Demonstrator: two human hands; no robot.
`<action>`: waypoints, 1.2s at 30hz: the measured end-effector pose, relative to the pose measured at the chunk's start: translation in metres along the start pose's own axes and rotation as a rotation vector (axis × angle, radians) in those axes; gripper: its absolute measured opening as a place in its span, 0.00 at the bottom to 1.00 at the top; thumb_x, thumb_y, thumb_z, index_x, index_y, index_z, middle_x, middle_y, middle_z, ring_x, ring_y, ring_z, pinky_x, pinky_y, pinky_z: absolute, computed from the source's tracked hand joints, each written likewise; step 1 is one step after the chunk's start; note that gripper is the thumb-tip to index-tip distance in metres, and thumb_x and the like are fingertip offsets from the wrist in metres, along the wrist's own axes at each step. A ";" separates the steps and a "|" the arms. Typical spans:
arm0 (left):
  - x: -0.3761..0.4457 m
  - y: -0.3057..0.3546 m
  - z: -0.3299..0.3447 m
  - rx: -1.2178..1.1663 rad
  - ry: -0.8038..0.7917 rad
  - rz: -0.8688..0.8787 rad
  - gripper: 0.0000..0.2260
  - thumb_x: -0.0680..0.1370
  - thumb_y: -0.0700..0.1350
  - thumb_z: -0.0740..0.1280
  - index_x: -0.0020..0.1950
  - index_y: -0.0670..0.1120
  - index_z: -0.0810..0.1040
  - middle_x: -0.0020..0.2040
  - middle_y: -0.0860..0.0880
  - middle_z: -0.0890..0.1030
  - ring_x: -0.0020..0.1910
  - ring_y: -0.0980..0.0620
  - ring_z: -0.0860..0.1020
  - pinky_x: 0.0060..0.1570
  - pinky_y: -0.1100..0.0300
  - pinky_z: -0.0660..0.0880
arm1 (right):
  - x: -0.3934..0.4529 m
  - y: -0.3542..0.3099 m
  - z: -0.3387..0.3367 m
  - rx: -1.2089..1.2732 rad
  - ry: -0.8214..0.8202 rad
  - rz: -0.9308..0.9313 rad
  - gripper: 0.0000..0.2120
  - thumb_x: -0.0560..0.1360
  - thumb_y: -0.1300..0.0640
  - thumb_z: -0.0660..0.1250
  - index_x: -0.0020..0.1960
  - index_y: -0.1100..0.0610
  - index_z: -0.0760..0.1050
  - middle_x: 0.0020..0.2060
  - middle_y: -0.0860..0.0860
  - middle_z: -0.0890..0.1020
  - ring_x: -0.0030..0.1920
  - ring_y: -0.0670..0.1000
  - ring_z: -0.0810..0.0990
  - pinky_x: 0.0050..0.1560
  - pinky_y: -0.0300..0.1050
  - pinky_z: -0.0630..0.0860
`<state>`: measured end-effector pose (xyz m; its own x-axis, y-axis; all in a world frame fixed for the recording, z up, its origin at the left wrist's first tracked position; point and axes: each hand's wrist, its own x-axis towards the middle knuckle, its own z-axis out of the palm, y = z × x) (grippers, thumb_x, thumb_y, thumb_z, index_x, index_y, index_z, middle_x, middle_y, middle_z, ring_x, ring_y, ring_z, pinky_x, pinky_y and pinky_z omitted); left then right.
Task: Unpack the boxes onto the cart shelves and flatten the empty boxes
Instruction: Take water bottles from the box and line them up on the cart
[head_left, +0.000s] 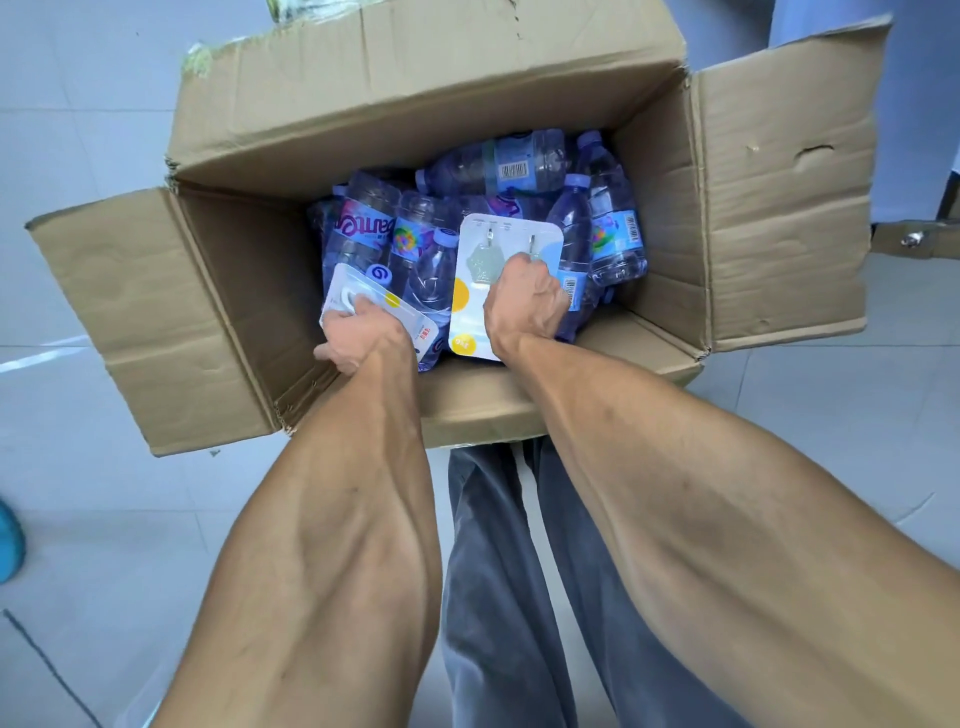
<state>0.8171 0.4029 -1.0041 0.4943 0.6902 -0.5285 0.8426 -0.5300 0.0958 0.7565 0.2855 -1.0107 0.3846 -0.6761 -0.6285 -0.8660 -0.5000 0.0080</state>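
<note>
An open cardboard box (753, 197) stands on the floor in front of me with all its flaps spread outward. Several blue-capped water bottles (519, 166) lie in a heap inside. Both my arms reach down into it. My left hand (358, 338) grips a small white blister pack (358, 296) near the box's left inner wall. My right hand (524, 306) grips a larger white blister card (478, 291) with a yellow dot, lying on the bottles at the middle.
Pale floor tiles surround the box. My legs in grey trousers (519, 597) stand just behind the near flap. A metal cart foot or bracket (914, 239) shows at the right edge, and something blue (8, 540) at the left edge.
</note>
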 end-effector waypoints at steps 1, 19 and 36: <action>0.001 0.003 0.001 0.011 -0.001 -0.012 0.15 0.80 0.54 0.63 0.60 0.46 0.77 0.65 0.42 0.69 0.53 0.41 0.76 0.50 0.56 0.65 | 0.000 0.001 0.000 -0.008 0.002 -0.005 0.12 0.78 0.66 0.60 0.59 0.59 0.75 0.53 0.56 0.81 0.52 0.56 0.81 0.42 0.46 0.68; -0.147 0.065 -0.139 0.433 -0.012 0.551 0.15 0.81 0.47 0.63 0.64 0.41 0.72 0.62 0.39 0.70 0.58 0.39 0.75 0.52 0.48 0.72 | -0.085 0.028 -0.204 0.126 0.115 -0.036 0.12 0.76 0.58 0.64 0.58 0.61 0.72 0.53 0.57 0.81 0.54 0.58 0.81 0.47 0.49 0.74; -0.440 -0.005 -0.338 0.350 -0.151 0.906 0.18 0.83 0.54 0.60 0.59 0.40 0.76 0.60 0.39 0.71 0.55 0.38 0.78 0.52 0.51 0.72 | -0.323 0.205 -0.422 0.494 0.424 0.198 0.09 0.76 0.63 0.62 0.51 0.59 0.80 0.49 0.56 0.84 0.51 0.58 0.83 0.49 0.48 0.77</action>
<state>0.6681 0.2683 -0.4867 0.8692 -0.1064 -0.4829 0.0357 -0.9606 0.2757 0.5899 0.1733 -0.4779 0.2088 -0.9336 -0.2914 -0.9385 -0.1074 -0.3282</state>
